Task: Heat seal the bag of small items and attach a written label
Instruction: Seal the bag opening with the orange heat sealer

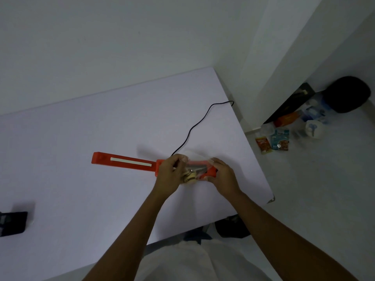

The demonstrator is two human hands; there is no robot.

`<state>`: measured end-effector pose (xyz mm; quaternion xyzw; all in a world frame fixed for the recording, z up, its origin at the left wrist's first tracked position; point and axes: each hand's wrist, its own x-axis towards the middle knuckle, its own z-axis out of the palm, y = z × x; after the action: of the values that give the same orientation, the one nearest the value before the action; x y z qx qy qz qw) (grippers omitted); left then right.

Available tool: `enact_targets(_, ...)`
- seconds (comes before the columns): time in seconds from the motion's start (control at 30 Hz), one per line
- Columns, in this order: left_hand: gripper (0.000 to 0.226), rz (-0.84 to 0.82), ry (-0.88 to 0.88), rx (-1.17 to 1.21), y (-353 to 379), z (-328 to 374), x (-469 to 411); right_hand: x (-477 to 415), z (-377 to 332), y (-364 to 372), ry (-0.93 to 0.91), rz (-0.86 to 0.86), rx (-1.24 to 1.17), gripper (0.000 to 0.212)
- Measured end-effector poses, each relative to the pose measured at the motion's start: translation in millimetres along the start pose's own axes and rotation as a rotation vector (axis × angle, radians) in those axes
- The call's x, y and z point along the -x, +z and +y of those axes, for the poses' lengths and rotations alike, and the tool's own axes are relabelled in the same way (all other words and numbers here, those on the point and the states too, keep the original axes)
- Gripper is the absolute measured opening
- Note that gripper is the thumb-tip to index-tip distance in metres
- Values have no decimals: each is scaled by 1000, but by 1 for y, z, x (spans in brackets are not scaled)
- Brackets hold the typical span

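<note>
An orange heat sealer [123, 162] lies on the white table [81, 179], its long arm with a pale sealing strip pointing left. A clear plastic bag [197, 166] holding small pale items [189, 177] lies across the sealer's right end. My left hand [171, 173] pinches the bag's left side, fingers closed on it. My right hand [220, 171] grips the bag's right side over the sealer's end. The bag's edges are hard to make out.
A black power cord [199, 122] runs from the sealer to the table's far right corner. A dark flat object [12, 223] lies at the table's left edge. Packets and containers [284, 134] and a black round thing [347, 96] sit on the floor at right.
</note>
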<state>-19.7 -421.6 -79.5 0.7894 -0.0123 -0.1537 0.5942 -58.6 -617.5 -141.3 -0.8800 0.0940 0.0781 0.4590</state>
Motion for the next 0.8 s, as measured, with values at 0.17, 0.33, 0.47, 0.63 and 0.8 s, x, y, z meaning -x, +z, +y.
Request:
enact_targets(0.17,21,-44,-36,36,-20,-20,18,11,1,-5,119,91,-186,28)
enact_targets(0.33,24,-72,-76,70,-36,-31,37,28,-32,6,257,12,-684,25)
enact_targets(0.47,24,-43,-117,57,-53,-42,52,32,-51,28,229,-80,-629,9)
enact_targets(0.63,22,67,-172,74,-87,-53,79,32,-74,59,222,-153,-595,12)
enact_targets(0.8,18,217,-177,116,-132,-64,110,39,-108,104,218,-293,-545,6)
